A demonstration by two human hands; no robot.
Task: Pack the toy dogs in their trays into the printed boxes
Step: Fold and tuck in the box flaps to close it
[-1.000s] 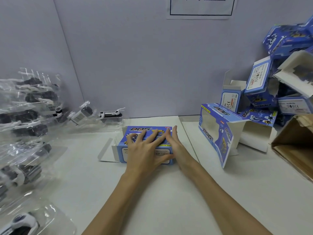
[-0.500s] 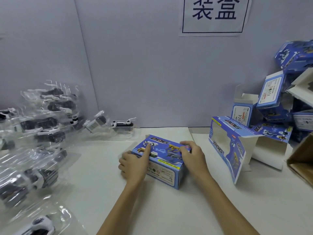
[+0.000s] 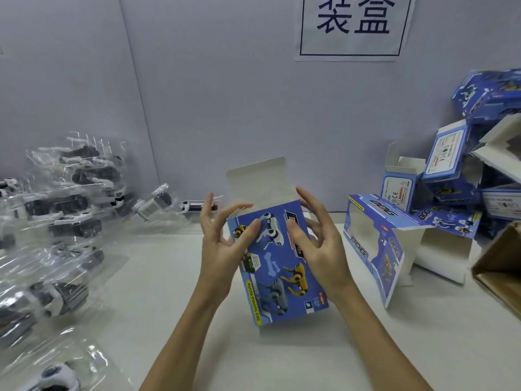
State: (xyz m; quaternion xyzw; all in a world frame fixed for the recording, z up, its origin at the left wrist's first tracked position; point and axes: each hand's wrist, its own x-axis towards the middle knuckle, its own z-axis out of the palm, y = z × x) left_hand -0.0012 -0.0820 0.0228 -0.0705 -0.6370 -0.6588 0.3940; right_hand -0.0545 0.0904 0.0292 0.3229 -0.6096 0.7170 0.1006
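Holding box (image 3: 277,266) upright over bench (image 3: 169,292), top flap (image 3: 258,179) standing open. Left hand (image 3: 222,249) and right hand (image 3: 321,249) gripping its sides, thumbs pressing printed face reading "FUNNY MOVING DOG". Lying right: windowed box (image 3: 375,244) marked "DOG". Sign (image 3: 353,26) reading "装盒".

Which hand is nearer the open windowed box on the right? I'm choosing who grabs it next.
Right. The right hand holds the upright box beside the windowed box; the left hand is on the far side.

A white sign (image 3: 353,26) with dark characters hangs on the grey wall (image 3: 225,94) above the white table (image 3: 282,362).
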